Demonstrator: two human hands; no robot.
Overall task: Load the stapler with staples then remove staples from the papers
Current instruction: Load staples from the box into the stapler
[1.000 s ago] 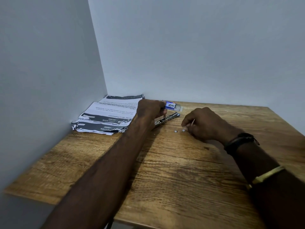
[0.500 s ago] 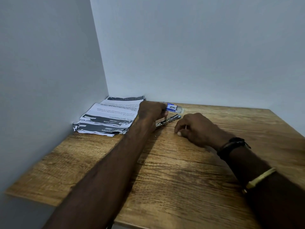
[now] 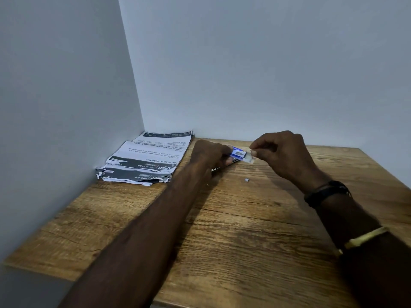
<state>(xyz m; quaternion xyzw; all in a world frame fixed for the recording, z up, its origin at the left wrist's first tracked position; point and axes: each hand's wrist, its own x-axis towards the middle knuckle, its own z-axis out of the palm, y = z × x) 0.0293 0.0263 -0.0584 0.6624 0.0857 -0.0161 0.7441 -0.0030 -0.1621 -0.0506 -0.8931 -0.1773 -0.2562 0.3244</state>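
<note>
Though mostly hidden under L hand [image 3: 211,155], stapler [image 3: 224,166] shows a thin dark metal edge, far-centre on wood-grain table [image 3: 244,230]. L hand grips small blue/white staple box [image 3: 239,154], rectangular, clear right end. R hand [image 3: 282,156] sits just right of box, thumb & forefinger pinched; whether they hold anything, cannot tell. Tiny pale fragment [image 3: 246,180] lies nearer. Printed papers [image 3: 151,161], ragged-edged stack, far left corner.

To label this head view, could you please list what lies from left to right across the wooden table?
Stack of black-and-white printed papers → left hand → small blue-and-white staple box → right hand → black wristband.
</note>
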